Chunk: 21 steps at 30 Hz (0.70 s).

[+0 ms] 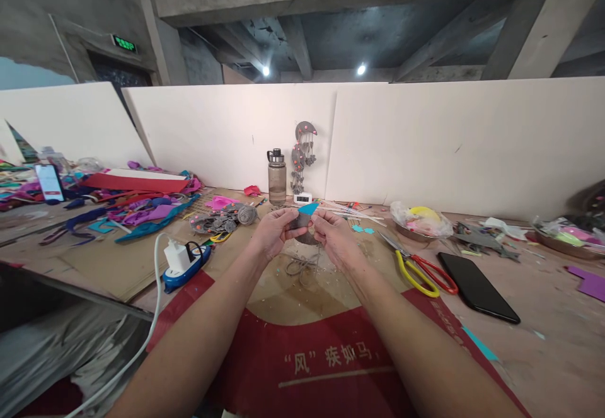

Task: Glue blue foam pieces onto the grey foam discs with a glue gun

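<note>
My left hand [276, 234] and my right hand [332, 235] meet in front of me above the table. Between their fingertips they grip a small grey felt piece [300, 221], with a blue felt piece [309, 209] sticking up at its top. Both hands are closed in a pinch. Another dark grey rounded piece [308, 238] shows just under the fingers; whether it is held or lies on the table I cannot tell. Below the hands a loose tangle of grey cord [302, 268] lies on the brown paper.
Scissors [416, 267] and a black phone [477, 285] lie to the right. A water bottle [277, 177] stands behind the hands, beside a grey hanging ornament [303, 156] on the white board. Left are a power strip [186, 270] with a white cable and a heap of coloured felt [151, 207].
</note>
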{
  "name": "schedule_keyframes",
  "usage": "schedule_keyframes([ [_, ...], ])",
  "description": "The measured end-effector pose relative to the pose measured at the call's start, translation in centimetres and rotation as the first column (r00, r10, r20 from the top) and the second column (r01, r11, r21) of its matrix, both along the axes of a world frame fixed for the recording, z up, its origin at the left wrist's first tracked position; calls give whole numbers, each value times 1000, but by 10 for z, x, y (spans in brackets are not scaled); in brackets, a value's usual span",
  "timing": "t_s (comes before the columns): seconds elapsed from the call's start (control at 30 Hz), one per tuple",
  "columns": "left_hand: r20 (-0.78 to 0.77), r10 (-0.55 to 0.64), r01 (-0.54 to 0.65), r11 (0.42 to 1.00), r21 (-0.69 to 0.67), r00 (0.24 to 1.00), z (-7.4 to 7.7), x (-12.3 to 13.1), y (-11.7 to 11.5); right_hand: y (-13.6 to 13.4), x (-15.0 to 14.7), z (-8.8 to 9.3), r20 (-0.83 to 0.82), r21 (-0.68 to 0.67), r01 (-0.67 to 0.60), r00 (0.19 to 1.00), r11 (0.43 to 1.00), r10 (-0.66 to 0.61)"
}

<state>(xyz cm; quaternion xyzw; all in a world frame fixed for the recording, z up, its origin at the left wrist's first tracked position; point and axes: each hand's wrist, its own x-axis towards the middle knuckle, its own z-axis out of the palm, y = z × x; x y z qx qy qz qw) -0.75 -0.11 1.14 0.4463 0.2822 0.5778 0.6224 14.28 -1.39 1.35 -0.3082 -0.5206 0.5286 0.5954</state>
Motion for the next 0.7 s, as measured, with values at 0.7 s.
schedule_keyframes([
  [0.7, -20, -55, 56, 996, 67, 998, -5, -1, 3, 1, 0, -5, -108, -37, -17, 994, 999, 12],
])
